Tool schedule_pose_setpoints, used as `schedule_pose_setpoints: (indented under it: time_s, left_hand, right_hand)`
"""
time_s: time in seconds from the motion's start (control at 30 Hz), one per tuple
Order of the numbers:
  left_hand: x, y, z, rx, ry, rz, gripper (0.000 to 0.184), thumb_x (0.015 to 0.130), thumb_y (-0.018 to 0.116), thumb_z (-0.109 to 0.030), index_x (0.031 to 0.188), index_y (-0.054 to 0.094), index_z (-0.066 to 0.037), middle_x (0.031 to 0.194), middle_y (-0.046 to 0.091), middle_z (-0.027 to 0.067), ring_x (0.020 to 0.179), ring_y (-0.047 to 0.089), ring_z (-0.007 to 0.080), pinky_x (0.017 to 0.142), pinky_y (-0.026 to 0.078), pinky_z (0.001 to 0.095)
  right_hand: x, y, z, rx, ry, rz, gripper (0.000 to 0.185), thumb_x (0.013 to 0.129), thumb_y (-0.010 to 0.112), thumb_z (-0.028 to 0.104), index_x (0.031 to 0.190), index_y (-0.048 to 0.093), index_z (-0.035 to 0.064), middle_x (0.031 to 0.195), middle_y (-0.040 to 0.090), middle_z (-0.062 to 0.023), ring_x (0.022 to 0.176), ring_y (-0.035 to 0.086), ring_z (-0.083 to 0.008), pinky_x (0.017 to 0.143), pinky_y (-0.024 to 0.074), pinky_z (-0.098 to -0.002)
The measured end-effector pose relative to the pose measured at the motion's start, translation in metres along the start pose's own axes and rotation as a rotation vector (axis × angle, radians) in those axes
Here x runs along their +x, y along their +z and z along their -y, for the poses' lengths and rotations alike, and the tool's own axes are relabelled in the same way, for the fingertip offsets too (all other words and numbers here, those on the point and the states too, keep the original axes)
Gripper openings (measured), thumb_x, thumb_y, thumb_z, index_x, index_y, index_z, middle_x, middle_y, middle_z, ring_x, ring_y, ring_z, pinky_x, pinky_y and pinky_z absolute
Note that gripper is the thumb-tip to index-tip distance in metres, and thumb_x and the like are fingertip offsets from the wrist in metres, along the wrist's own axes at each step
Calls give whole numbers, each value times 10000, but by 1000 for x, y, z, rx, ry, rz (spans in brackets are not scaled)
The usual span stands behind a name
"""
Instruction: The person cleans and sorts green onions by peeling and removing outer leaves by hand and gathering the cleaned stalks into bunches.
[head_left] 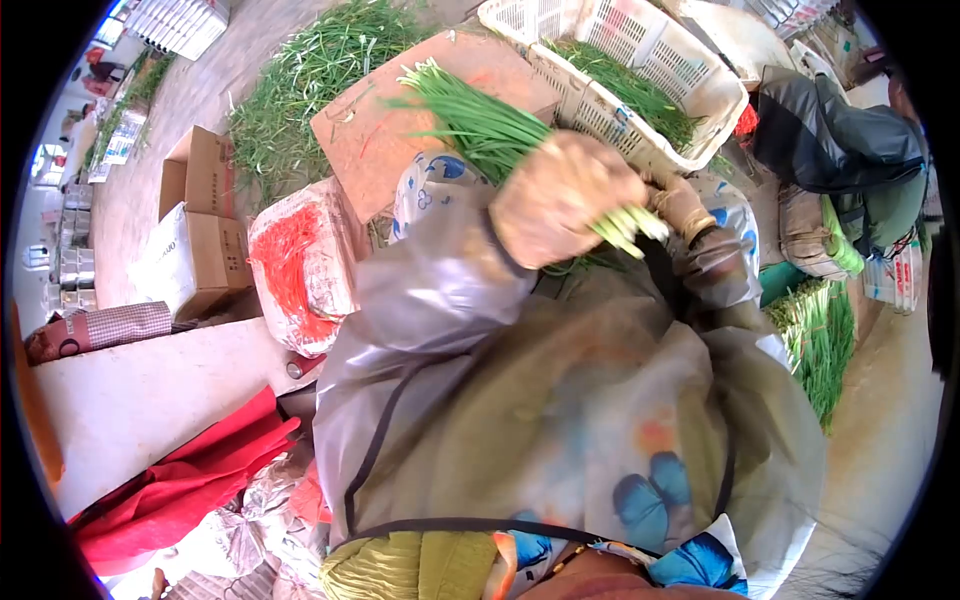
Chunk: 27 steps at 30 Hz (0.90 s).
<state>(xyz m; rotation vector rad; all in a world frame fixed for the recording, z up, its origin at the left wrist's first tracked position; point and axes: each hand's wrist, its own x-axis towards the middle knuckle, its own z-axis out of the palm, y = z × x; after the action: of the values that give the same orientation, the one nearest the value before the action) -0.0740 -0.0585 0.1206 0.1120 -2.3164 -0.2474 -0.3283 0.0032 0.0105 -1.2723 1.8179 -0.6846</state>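
Note:
A bunch of long green chives (480, 120) lies across my left hand (568, 198), which is wrapped around it and blurred by motion. The pale stem ends (632, 228) stick out on the right of that hand, and the green leaves point to the upper left. Close beside the stem ends is my right hand (682, 205), in what looks like a tan glove. Its fingers are curled and partly hidden behind my left hand, so what they hold does not show. Below the bunch, a translucent smock (540, 400) covers my body and arms.
A brown board (365, 110) lies in front of me, with a heap of loose greens (300, 95) beyond it. A white plastic crate (690, 60) holding greens stands ahead. Red ties (290, 265) lie on a sack at left. Bundled greens (825, 345) are at right.

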Motion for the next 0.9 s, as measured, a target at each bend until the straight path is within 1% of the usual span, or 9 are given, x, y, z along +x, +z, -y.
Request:
schedule_pose_setpoints:
  time_s: [0.07,0.37,0.47,0.57,0.67,0.7,0.73,0.8,0.9]
  left_hand:
    - [-1,39,-13,313,86,101,76,694,527,-210,734,529,-145,691,498,22,657,519,203,610,419,320]
    - [-12,106,-23,19,110,350,43,686,504,-211,722,497,-188,640,452,-7,688,527,166,626,405,298]
    - [10,96,-14,-97,47,254,46,697,540,-187,736,517,-183,674,480,-10,717,531,178,650,410,301]
    - [26,89,5,-902,-127,-39,139,725,638,-131,852,581,-134,807,573,9,774,550,213,696,422,304]
    - [18,86,33,-1562,-652,-289,154,756,670,-96,867,569,-58,847,581,13,793,555,136,726,442,252]
    - [11,95,56,-1557,-639,-406,136,768,653,-68,871,566,-51,872,582,10,806,555,131,733,453,255]
    - [9,83,64,-1654,-868,-605,148,765,659,-71,880,569,-48,845,566,24,792,551,143,727,457,270]
    - [-16,109,95,-1943,-926,-946,160,785,631,-61,924,554,-41,829,558,55,769,546,183,727,465,304]
    - [-41,123,130,-1811,-1005,-905,243,820,604,-111,1042,521,-51,901,542,59,827,527,181,779,444,318]
  right_hand:
    - [-13,0,9,23,-79,-32,225,816,608,173,1000,610,44,747,600,-20,617,536,-93,566,445,-244]
    - [4,-15,-15,67,143,81,189,843,579,141,1006,606,49,748,584,16,585,498,-61,516,395,-195]
    - [16,-34,37,411,-56,25,221,872,545,190,1057,612,89,776,601,23,653,512,-41,582,402,-170]
    - [25,-34,77,696,-290,129,393,889,490,328,1097,559,2,853,616,-27,761,535,-73,717,427,-207]
    - [22,-13,98,882,-316,323,679,852,417,556,1189,470,-31,1048,570,-101,956,526,-157,877,395,-289]
    - [23,-2,99,678,-381,201,782,819,400,626,1231,420,-38,1176,495,-125,1091,457,-187,965,325,-297]
    - [22,14,109,910,-399,387,772,783,564,536,1262,374,-40,1236,446,-125,1162,389,-194,998,280,-296]
    - [39,56,64,604,-305,146,741,726,717,329,1274,363,-24,1210,471,-112,1121,428,-199,972,312,-300]
    - [73,88,56,381,-224,49,595,710,711,110,1216,423,-16,1009,554,-54,885,525,-140,775,433,-260]
